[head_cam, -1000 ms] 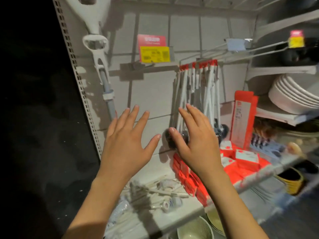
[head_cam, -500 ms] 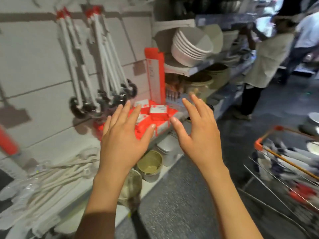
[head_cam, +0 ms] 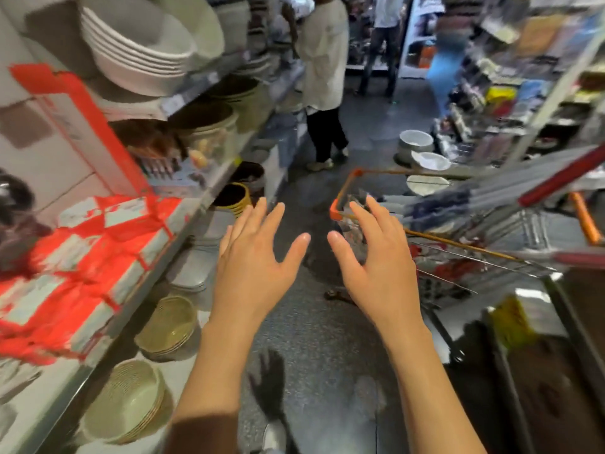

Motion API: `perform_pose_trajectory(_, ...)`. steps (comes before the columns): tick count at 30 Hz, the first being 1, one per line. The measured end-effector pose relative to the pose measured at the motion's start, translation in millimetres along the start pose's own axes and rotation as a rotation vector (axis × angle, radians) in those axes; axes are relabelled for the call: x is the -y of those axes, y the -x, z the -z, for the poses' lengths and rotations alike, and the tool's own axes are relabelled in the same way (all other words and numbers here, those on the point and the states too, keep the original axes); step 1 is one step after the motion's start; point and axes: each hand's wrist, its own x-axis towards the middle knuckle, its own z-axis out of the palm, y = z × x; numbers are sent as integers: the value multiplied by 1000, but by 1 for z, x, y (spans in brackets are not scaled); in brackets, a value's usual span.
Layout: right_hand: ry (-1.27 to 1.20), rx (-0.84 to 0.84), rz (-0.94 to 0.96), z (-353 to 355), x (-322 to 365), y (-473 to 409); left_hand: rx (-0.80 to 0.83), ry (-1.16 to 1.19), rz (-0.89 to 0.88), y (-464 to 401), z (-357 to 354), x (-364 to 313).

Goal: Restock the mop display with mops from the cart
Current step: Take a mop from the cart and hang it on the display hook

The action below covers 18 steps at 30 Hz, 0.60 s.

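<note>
A wire shopping cart (head_cam: 465,250) with orange-trimmed rim stands in the aisle at the right. Long mops (head_cam: 491,194) with grey poles and a red sleeve lie across it, sticking out to the upper right. My left hand (head_cam: 255,257) and my right hand (head_cam: 376,257) are held out side by side over the floor, fingers spread, holding nothing. The right hand's fingertips overlap the cart's near-left corner in the view; I cannot tell whether they touch it. The mop display is out of view.
Shelving on the left carries red-and-white boxes (head_cam: 91,250), stacked white bowls (head_cam: 137,50), and baskets (head_cam: 167,329) on the bottom shelf. A person in a white top (head_cam: 324,77) stands ahead in the aisle. More shelves and bowls (head_cam: 422,158) line the right side.
My view has swung right from the hanging display and shelf to the aisle and cart. Both hands stayed open and came away from the shelf toward the cart.
</note>
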Motion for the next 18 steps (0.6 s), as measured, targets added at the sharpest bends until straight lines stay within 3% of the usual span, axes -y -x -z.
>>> perform_pose_trajectory(18, 229, -291, -422, 54, -161, -142, 352, 176, -356, -213, -184, -106)
